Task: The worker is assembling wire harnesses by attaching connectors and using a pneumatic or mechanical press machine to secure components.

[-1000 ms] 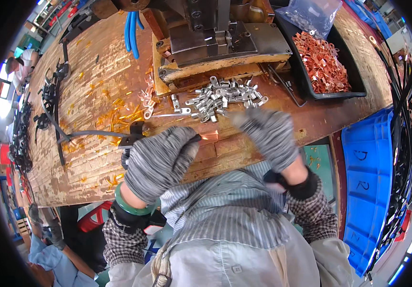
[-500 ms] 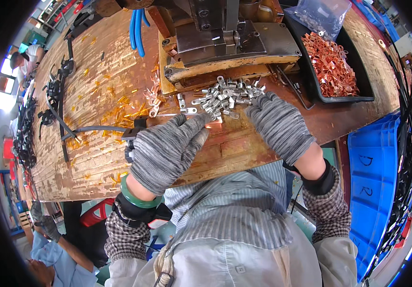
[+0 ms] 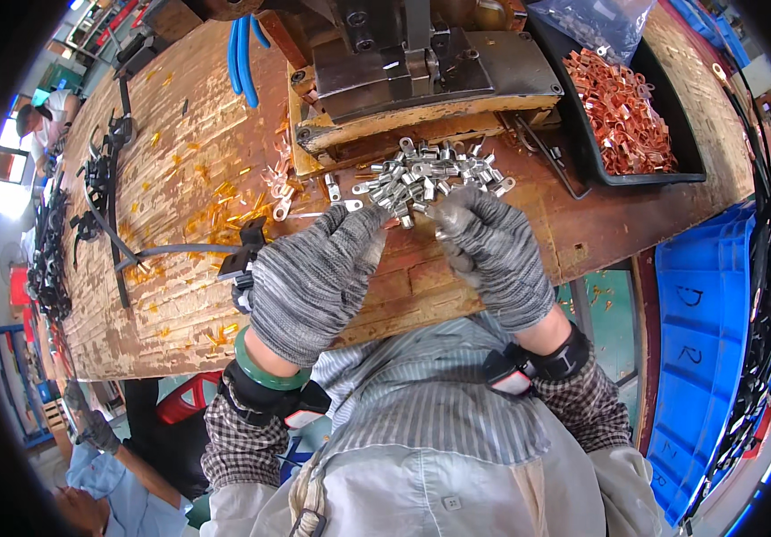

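Note:
My left hand (image 3: pixel 314 277), in a grey knitted glove, is closed around a cable. A short coppery tip (image 3: pixel 392 223) shows at its fingertips. Beside that hand's outer edge sits a black connector (image 3: pixel 244 251), with a grey cable (image 3: pixel 184 248) running left from it. My right hand (image 3: pixel 493 255), gloved the same way, has its fingers bent together at the near edge of a pile of silver cable lugs (image 3: pixel 426 170). Whatever its fingertips hold is hidden. A small gap separates the two hands.
Beyond the lugs stands a press (image 3: pixel 421 98) on a yellow base. At right are a black tray (image 3: pixel 636 182) of copper pieces, a hex key (image 3: pixel 551 166) and a blue crate (image 3: pixel 694 331). Yellow scraps (image 3: pixel 233 206) litter the wooden table (image 3: pixel 171 313). Other people work at left.
My right hand has come left and nearer, from the right side of the lug pile toward my left fingertips. My left hand has barely moved. The view has shifted slightly.

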The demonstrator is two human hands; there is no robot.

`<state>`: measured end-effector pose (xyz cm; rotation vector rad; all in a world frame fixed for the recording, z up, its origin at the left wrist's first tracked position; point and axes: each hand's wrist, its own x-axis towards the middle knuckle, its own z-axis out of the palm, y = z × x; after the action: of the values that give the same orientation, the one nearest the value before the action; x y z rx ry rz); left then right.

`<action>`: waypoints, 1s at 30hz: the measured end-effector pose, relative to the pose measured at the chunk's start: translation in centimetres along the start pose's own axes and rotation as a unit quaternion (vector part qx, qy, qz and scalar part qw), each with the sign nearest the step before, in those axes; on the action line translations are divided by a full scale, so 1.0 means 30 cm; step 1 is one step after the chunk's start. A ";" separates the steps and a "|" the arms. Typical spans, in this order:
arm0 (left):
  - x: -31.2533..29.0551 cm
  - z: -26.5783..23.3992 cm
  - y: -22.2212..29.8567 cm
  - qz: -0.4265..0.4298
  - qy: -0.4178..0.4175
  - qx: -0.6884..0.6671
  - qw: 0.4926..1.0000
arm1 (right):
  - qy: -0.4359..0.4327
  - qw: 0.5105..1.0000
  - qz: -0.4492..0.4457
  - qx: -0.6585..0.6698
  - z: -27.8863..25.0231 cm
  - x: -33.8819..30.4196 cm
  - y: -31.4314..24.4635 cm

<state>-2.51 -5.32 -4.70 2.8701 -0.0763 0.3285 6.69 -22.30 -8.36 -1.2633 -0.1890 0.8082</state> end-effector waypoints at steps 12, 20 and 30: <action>-0.019 0.000 -0.017 0.017 0.001 -0.042 0.999 | -0.049 0.984 0.040 0.168 0.063 0.014 0.053; -0.013 -0.001 -0.011 0.050 0.014 -0.010 0.999 | -0.114 0.936 0.057 0.327 0.059 0.025 0.097; 0.002 -0.008 0.009 -0.017 -0.021 -0.016 1.000 | -0.132 0.924 0.063 0.354 0.050 0.030 0.104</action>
<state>-2.52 -5.53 -4.38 2.8441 -0.0396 0.2573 5.15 -20.34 -10.94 -0.4847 -0.0195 1.0362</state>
